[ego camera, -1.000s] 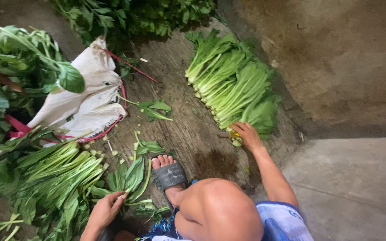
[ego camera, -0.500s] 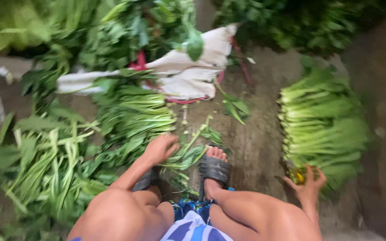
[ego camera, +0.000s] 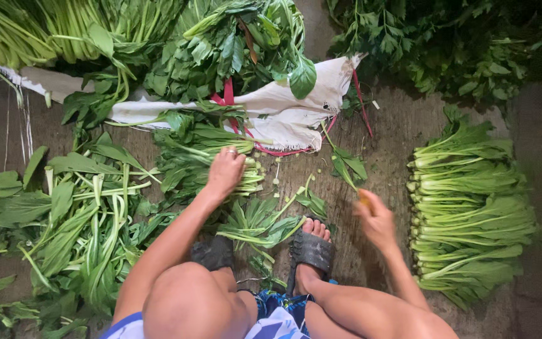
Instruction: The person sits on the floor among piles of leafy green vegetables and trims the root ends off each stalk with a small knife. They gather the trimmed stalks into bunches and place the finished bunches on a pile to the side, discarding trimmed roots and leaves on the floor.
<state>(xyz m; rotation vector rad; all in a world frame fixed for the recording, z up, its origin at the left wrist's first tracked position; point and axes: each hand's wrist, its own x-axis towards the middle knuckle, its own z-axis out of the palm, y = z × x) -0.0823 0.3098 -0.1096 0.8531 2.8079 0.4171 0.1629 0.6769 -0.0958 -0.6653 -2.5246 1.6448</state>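
My left hand [ego camera: 224, 172] reaches forward and curls its fingers over a loose bunch of leafy greens [ego camera: 186, 160] lying on the ground, at the pale stalk ends. A ring shows on one finger. My right hand [ego camera: 376, 220] hovers blurred above the bare ground, closed around a small yellowish object [ego camera: 363, 196] that I cannot make out. To its right, apart from the hand, lies a neat stack of trimmed greens [ego camera: 465, 207] with stalk ends pointing left.
My feet in dark sandals [ego camera: 308, 250] stand among cut leaves [ego camera: 258, 223]. A white cloth sack [ego camera: 283, 100] with red straps lies ahead under more greens. Loose leafy stalks [ego camera: 83, 213] spread on the left; a dark leafy heap [ego camera: 459, 50] fills the far right.
The view has swung left. My right hand left the trimmed stack and moved toward the middle. My left hand reached further forward onto the loose bunch.
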